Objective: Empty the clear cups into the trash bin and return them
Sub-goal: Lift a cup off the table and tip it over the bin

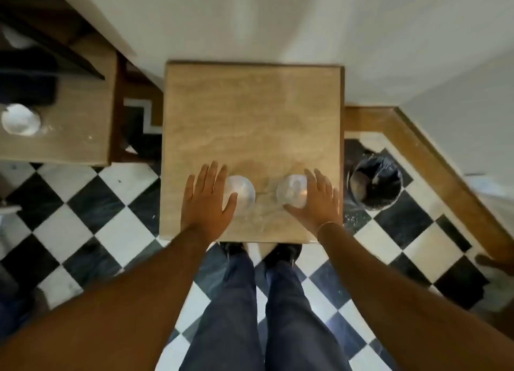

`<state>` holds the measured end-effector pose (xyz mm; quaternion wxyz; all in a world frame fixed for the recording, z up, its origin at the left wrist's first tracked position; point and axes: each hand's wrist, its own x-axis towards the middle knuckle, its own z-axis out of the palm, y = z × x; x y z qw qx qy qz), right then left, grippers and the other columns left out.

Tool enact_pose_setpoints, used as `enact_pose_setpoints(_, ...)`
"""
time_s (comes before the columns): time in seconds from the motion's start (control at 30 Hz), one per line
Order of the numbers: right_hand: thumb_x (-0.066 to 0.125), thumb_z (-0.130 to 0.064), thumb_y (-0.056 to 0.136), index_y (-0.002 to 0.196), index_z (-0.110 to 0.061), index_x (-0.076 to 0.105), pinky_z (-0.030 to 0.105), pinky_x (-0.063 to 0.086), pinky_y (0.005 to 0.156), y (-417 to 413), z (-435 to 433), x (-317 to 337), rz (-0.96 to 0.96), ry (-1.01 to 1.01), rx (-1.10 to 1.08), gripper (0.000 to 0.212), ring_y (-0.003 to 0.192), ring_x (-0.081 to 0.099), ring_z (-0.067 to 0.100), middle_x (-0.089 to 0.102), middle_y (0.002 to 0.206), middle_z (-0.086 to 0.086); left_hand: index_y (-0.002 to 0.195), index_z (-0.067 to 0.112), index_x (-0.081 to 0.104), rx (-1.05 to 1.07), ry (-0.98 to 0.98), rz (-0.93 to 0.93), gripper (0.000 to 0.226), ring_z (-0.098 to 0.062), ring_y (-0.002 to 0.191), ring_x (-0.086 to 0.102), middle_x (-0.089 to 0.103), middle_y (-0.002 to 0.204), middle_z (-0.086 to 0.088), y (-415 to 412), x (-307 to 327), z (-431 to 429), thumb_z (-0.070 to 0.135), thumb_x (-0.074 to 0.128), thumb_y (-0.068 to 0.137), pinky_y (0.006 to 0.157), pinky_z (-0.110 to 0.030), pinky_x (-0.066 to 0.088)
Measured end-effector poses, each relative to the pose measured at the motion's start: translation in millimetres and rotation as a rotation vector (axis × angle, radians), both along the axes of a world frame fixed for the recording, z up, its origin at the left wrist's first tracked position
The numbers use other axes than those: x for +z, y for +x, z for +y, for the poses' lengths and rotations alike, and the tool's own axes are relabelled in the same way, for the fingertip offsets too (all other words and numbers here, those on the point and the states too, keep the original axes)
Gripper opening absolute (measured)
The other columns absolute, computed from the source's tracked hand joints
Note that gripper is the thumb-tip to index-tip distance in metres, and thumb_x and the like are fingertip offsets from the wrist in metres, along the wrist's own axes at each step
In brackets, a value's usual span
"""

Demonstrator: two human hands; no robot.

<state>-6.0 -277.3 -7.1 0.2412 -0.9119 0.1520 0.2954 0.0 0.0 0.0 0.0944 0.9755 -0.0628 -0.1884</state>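
Two clear cups stand upright near the front edge of a small square wooden table (250, 114). My left hand (207, 198) lies against the left side of the left cup (241, 189), fingers spread, thumb at its near rim. The right cup (292, 191) has my right hand (318, 199) at its right side, fingers apart, thumb curled under its near edge. Both hands touch the cups; neither is lifted. The trash bin (374, 185), lined with a black bag, stands on the floor just right of the table.
A second wooden table (72, 131) at the left carries a white cup (20, 119) and a dark object. White walls stand behind and to the right. The floor is black-and-white checkered tile, with scattered bits by the bin. My legs are at the table's front edge.
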Motion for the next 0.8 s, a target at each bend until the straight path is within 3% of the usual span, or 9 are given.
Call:
enact_pose_setpoints(0.07,0.093,-0.057,0.084,0.178,-0.03,0.005,0.059,0.007,0.139,-2.6,3.0,-30.9,0.029,-0.03,0.035,0.132,0.174,0.007,0.035,0.006,0.188,0.009,0.174,0.02,0.021,0.002,0.04,0.031,0.076,-0.03,0.169,0.017,0.018,0.183,-0.008,-3.1,-25.7,-1.2,0.056,0.028,0.107,0.136,-0.053,0.01)
enact_pose_setpoints(0.2,0.1,-0.054,0.076,0.177,-0.037,0.001,0.062,0.013,0.138,-9.5,6.9,-72.1,0.026,-0.07,0.115,0.142,0.173,0.01,0.041,0.006,0.187,0.013,0.174,0.019,0.02,0.012,0.063,0.015,0.075,-0.03,0.169,0.016,0.018,0.183,-0.009,-13.2,-62.4,0.6,0.054,0.03,0.109,0.136,-0.053,0.01)
enact_pose_setpoints(0.37,0.105,-0.032,0.067,0.175,-0.034,0.023,0.06,0.041,0.126,-13.4,3.8,-98.4,-0.109,-0.079,0.1,0.135,0.161,0.031,0.046,0.027,0.177,0.017,0.173,0.017,0.024,0.005,0.063,-0.001,0.072,-0.032,0.168,0.019,0.022,0.182,-0.01,-16.8,-81.4,0.0,0.051,0.033,0.11,0.136,-0.054,0.011)
enact_pose_setpoints(0.5,0.105,-0.034,0.064,0.168,-0.032,0.032,0.062,0.049,0.118,-15.0,2.9,-96.9,-0.152,-0.06,0.054,0.127,0.154,0.038,0.046,0.034,0.171,0.015,0.162,0.012,0.045,-0.009,-0.056,-0.073,0.059,-0.035,0.157,0.04,0.047,0.167,-0.013,-14.9,-75.8,-14.3,0.041,0.045,0.11,0.132,-0.056,0.023)
enact_pose_setpoints(0.6,0.106,-0.038,0.058,0.163,-0.024,0.037,0.061,0.052,0.113,-19.3,2.4,-89.5,-0.223,-0.038,0.05,0.126,0.145,0.046,0.047,0.04,0.167,0.016,0.152,0.011,0.058,0.001,-0.181,-0.089,0.051,-0.034,0.133,0.061,0.066,0.145,-0.012,-3.8,-62.0,-39.0,0.038,0.046,0.111,0.115,-0.051,0.047)
enact_pose_setpoints(0.67,0.105,-0.039,0.056,0.16,-0.016,0.042,0.059,0.052,0.112,-25.2,1.9,-81.3,-0.278,0.003,0.063,0.124,0.14,0.049,0.046,0.044,0.162,0.017,0.149,0.019,0.063,0.087,-0.299,0.022,0.047,-0.029,0.117,0.07,0.076,0.13,-0.007,5.3,-52.5,-58.8,0.042,0.043,0.113,0.097,-0.047,0.058)
enact_pose_setpoints(0.8,0.102,-0.038,0.054,0.153,-0.015,0.046,0.054,0.046,0.12,-39.4,0.9,-62.9,-0.367,0.084,0.055,0.117,0.144,0.049,0.045,0.047,0.16,0.019,0.131,0.031,0.075,0.087,-0.379,0.255,0.05,-0.023,0.095,0.077,0.083,0.103,0.001,21.1,-48.3,-84.3,0.062,0.041,0.11,0.083,-0.04,0.061)
